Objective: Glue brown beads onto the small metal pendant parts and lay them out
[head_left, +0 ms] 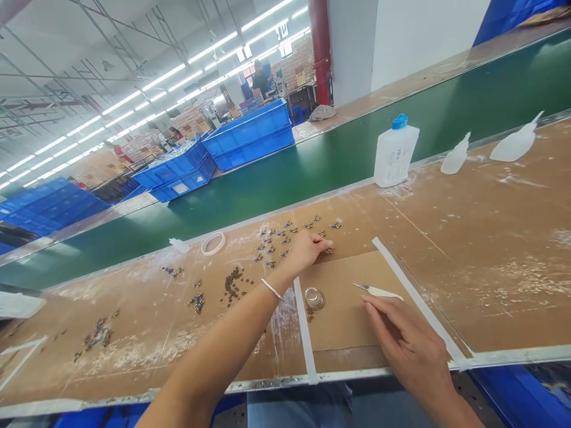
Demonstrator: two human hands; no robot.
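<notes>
My left hand [307,251] reaches over the brown work surface, thumb and index finger pinched on a small metal part [329,250]. Rows of similar blue-and-gold parts [284,241] lie just beyond and left of it. My right hand [408,342] is closed at the fingertips by a thin white-handled tool [383,292], whose metal tip points left over a cardboard sheet [343,330]. Between the hands, a small clear glass dish [314,298] stands on the cardboard near its left edge. Small dark round pieces [232,284] are piled left of my left forearm.
A white bottle with a blue cap [396,154] and two squeeze bottles [455,156] stand at the back right. A tape roll [213,243] lies left. More part piles [99,334] lie further left. Behind run a green belt [343,154] and blue crates [250,137]; people are far off.
</notes>
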